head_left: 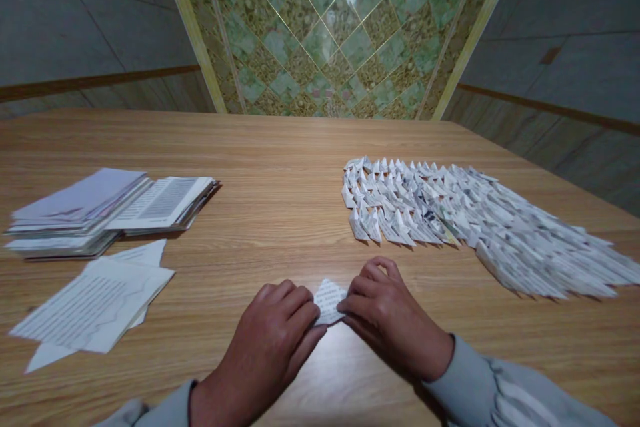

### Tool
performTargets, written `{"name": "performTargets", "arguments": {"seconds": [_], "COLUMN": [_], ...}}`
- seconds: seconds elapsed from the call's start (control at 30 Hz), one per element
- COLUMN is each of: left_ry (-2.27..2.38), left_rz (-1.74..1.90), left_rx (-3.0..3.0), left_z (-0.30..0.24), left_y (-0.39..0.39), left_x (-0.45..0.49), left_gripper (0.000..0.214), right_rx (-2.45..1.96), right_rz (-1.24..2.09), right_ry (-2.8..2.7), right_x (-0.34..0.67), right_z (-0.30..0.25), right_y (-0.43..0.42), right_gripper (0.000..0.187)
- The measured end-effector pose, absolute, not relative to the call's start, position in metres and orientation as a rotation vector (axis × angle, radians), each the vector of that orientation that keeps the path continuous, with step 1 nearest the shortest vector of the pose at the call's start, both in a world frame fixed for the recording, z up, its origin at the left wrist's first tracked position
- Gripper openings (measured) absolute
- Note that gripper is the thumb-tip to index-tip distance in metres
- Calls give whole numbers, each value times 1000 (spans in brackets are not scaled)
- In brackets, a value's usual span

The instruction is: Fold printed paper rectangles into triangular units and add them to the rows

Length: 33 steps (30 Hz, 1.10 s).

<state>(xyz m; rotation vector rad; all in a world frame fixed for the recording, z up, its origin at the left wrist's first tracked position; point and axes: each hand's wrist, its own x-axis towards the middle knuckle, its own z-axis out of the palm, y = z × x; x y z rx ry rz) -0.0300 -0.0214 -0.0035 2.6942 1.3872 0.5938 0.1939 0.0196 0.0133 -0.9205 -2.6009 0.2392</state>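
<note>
A small folded piece of printed paper (329, 301) lies on the wooden table (280, 200) near its front edge. My left hand (273, 340) has its fingers curled and pressed on the paper's left side. My right hand (383, 313) pinches the paper's right side with bent fingers. Most of the paper is hidden under the two hands. Both wrists show grey sleeves.
Several rows of small folded paper pieces (450, 213) cover the table's right side. A stack of printed booklets (105, 210) lies at the left, with loose printed sheets (95, 303) in front of it. A tiled wall stands behind the table.
</note>
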Motion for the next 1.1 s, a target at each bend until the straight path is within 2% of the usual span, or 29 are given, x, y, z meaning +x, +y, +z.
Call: {"name": "performTargets", "arguments": {"seconds": [0.33, 0.83, 1.1], "left_ry": [1476, 1539, 1592], "left_rz": [663, 653, 656], "left_rx": [2479, 2469, 2498], "left_z": [-1, -6, -7], "left_y": [-16, -12, -12], "left_x": [-31, -32, -31], "left_gripper": [16, 14, 14], "right_rx": [-1048, -1216, -1304], "right_rz": [517, 574, 443], "right_ry": [-2519, -2407, -2443], "right_x": [202, 195, 192], "right_z": [16, 12, 12], "right_y": [28, 28, 27], "right_gripper": [16, 9, 13]}}
